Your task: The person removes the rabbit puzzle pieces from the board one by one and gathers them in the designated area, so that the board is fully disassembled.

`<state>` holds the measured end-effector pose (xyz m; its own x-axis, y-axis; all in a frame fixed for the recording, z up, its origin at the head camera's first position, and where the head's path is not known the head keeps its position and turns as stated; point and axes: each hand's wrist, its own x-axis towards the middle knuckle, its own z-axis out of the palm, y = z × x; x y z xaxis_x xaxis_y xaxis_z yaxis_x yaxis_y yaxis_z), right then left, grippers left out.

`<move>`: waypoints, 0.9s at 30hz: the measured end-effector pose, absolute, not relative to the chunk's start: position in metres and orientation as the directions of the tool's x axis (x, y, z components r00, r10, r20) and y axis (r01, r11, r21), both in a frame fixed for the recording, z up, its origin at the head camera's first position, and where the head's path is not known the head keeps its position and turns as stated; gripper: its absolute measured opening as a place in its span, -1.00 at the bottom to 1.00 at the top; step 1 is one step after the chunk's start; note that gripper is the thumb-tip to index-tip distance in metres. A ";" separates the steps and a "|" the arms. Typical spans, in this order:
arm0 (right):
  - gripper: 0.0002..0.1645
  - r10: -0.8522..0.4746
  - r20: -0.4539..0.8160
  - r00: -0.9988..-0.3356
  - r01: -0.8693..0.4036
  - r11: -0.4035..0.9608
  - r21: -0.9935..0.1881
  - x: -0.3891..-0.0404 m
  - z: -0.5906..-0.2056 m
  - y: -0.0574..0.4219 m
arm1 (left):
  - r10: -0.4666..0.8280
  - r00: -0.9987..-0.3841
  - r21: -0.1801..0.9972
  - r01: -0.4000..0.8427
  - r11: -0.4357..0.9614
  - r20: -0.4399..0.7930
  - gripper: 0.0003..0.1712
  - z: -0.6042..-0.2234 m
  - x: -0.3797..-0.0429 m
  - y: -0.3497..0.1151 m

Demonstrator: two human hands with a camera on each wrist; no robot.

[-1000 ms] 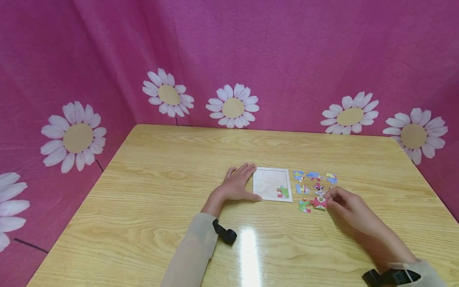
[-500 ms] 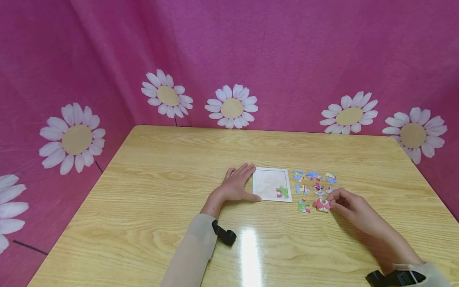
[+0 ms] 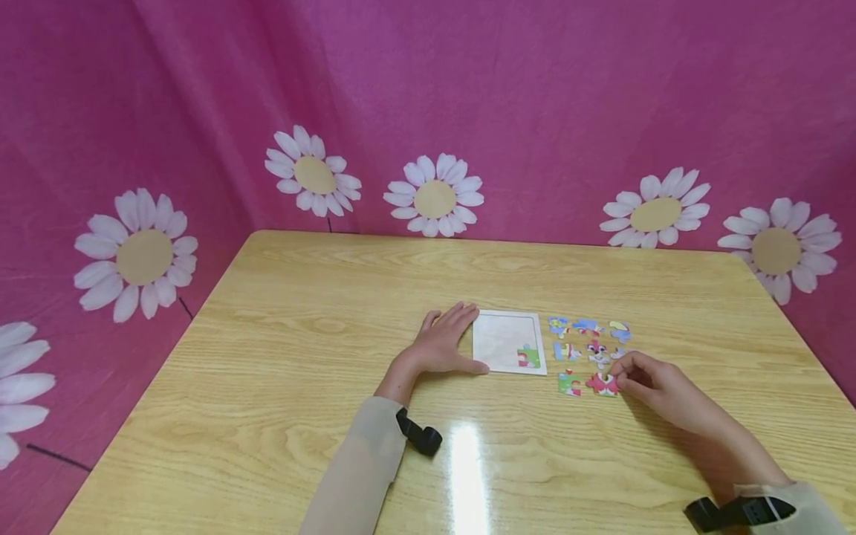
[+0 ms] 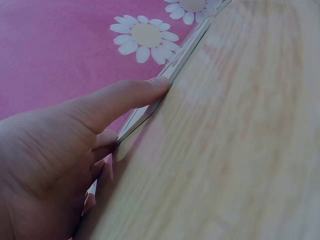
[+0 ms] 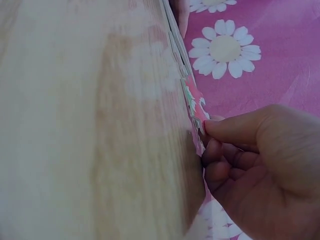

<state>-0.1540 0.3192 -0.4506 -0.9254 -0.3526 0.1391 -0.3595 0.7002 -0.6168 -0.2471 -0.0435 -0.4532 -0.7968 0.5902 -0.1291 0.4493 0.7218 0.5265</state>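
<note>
A white puzzle tray lies on the table with one green and red puzzle piece in its lower right corner. My left hand rests along the tray's left side, fingers extended to the top corner and thumb touching the lower edge. In the left wrist view, the thumb lies against that edge. To the right of the tray, my right hand pinches a red puzzle piece by its right side. The right wrist view shows this red piece at thumb and fingertips, slightly tilted.
Several loose puzzle pieces lie in rows between tray and right hand: a green one, a fox-like face and blue ones among them. The wooden table meets a pink flowered cloth behind and at left.
My right hand has drawn the red puzzle piece slightly right, opening a gap from the green piece beside it. The left hand and the tray stay in place.
</note>
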 end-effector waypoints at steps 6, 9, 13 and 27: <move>-0.90 -0.342 0.122 -0.932 -0.340 0.705 -0.622 -0.154 -0.448 0.318 | 0.591 -0.797 0.522 0.454 0.722 -0.125 0.21 -0.452 -0.247 -0.043; -0.90 -0.327 0.118 -0.938 -0.328 0.718 -0.614 -0.154 -0.448 0.318 | 0.590 -0.797 0.516 0.455 0.726 -0.127 0.21 -0.453 -0.248 -0.042; -0.87 -0.324 0.155 -0.933 -0.349 0.717 -0.603 -0.155 -0.449 0.318 | 0.587 -0.799 0.514 0.453 0.729 -0.129 0.22 -0.454 -0.248 -0.042; -0.88 -0.383 0.193 -0.904 -0.414 0.664 -0.623 -0.175 -0.441 0.276 | 0.586 -0.799 0.524 0.445 0.726 -0.133 0.21 -0.454 -0.247 -0.043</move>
<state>-0.1747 0.2762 -0.4413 -0.9036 -0.3826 0.1927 -0.4138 0.6635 -0.6233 -0.2473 -0.0432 -0.4542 -0.7993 0.5859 -0.1334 0.4450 0.7264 0.5237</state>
